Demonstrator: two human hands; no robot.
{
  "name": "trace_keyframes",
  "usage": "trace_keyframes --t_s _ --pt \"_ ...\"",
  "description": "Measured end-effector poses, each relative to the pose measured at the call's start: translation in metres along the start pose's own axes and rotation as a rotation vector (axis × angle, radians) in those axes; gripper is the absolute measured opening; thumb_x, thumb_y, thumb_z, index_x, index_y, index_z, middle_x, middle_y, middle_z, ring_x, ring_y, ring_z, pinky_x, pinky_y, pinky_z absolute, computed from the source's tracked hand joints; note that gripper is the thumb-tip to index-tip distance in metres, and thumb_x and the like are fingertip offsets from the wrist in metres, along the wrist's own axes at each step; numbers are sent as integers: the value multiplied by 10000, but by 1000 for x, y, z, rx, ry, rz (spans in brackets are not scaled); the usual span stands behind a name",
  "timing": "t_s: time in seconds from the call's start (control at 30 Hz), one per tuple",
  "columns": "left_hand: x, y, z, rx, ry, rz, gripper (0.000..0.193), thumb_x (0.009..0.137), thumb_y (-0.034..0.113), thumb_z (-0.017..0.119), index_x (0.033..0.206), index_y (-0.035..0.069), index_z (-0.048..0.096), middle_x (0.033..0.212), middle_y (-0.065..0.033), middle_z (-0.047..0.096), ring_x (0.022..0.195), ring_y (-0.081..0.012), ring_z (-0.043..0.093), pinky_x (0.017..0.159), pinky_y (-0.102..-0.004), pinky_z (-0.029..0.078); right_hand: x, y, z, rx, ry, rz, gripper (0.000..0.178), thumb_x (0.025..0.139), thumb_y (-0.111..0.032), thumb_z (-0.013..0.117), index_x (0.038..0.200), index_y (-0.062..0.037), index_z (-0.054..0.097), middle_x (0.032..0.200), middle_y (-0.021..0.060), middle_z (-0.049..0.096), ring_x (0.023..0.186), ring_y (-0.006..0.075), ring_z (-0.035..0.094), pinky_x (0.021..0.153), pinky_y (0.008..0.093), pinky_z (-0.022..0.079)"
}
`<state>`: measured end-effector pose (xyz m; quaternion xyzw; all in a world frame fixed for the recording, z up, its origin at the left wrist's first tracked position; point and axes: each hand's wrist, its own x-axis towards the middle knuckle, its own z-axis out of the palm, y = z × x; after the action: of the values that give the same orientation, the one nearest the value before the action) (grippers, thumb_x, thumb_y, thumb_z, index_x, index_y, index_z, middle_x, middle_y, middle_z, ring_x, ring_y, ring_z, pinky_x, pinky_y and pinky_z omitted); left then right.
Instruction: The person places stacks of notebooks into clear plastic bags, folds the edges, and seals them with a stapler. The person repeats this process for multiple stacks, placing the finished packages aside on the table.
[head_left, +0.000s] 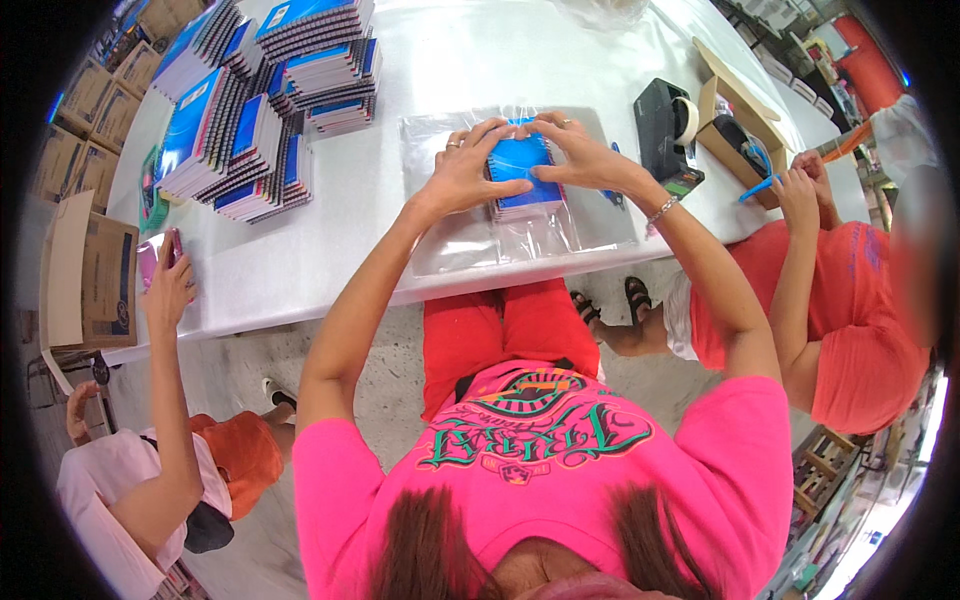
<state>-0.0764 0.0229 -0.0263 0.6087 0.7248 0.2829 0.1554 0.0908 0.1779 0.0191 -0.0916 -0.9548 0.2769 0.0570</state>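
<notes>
In front of me, a small stack of blue-covered spiral notebooks lies on clear plastic sheeting spread over the table. My left hand holds the stack's left side, fingers curved over the far edge and thumb on the top cover. From the other side my right hand clasps it the same way, its thumb also resting on the cover. The fingertips of both hands almost meet at the far edge. Whether the plastic is a bag or loose sheets I cannot tell.
Tall piles of blue spiral notebooks stand at the far left of the white table. A black tape dispenser and an open cardboard box are on the right. Co-workers are at both sides; one holds a blue tool, another a pink phone-like object.
</notes>
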Motion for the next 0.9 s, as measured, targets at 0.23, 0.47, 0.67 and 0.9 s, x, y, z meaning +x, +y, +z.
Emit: trace_keyframes --t_s 0.23,0.47,0.67,0.9 --pt "-15 10 7 -286 341 -15 671 716 552 755 1310 298 571 1476 -128 300 1386 -405 232 1068 -627 210 10 10 15 -141 -71 48 705 723 -514 716 1348 -308 462 1392 234 402 1229 516 406 1029 584 361" --pt "-10 13 -2 73 216 -241 528 640 610 778 1123 413 696 1563 -139 212 1462 -416 50 1082 -711 76 1 -17 4 -161 -63 179 773 766 -500 732 1425 -232 430 1402 242 408 1305 460 369 1058 534 326" --pt "-14 14 -3 59 219 -273 551 636 645 768 1131 412 700 1558 -141 222 1466 -407 40 1098 -698 21 -75 51 -13 -356 1049 382 355 789 -347 743 1093 -170 692 1121 182 623 1164 352 498 920 467 408" --pt "-16 13 -3 25 236 -246 532 656 616 775 1130 386 706 1553 -152 229 1469 -404 40 1102 -690 -2 -176 115 -45 739 939 765 503 847 -479 721 989 3 707 846 30 587 611 63 445 530 215 376"
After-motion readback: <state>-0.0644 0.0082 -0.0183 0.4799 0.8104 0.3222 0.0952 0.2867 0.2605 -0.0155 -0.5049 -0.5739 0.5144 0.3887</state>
